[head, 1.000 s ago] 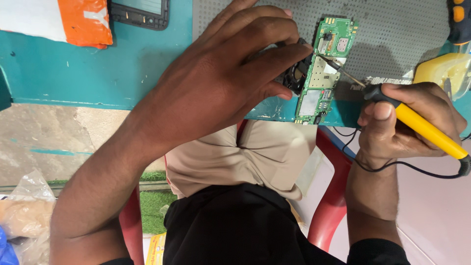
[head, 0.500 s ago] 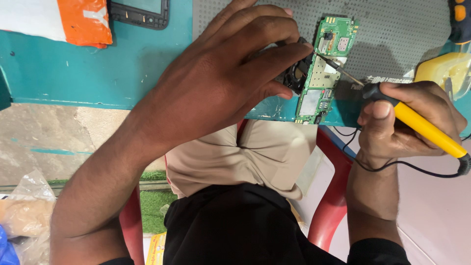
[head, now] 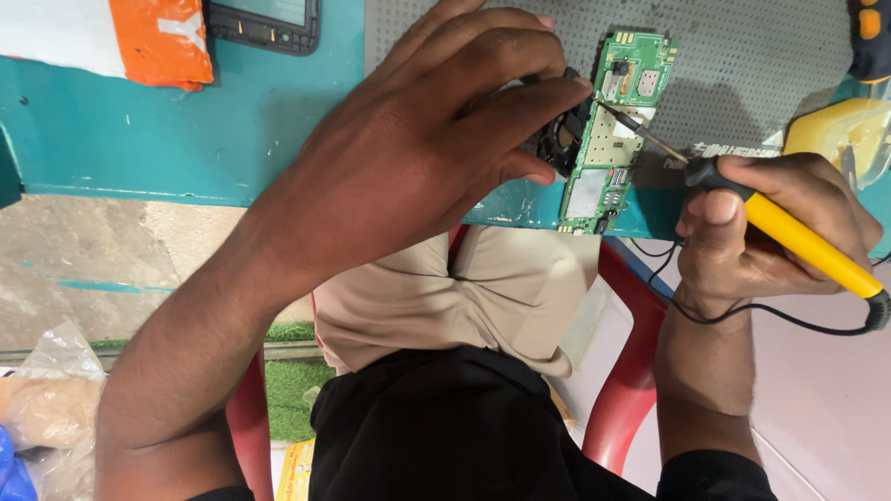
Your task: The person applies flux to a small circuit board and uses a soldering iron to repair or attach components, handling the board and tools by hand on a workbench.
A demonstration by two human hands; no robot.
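Observation:
A green circuit board lies on a grey perforated mat at the edge of a teal table. My left hand rests over the board's left side, its fingers closed on a small black part against the board. My right hand grips a yellow-handled soldering iron. The iron's thin metal tip touches the upper middle of the board. A black cord trails from the iron's handle past my wrist.
A black phone frame and an orange-and-white packet lie at the table's far left. A yellow object sits at the right. Below are my lap, a red chair and plastic bags on the floor.
The soldering iron's tip has shifted slightly along the board. My left hand stays in place on the black part.

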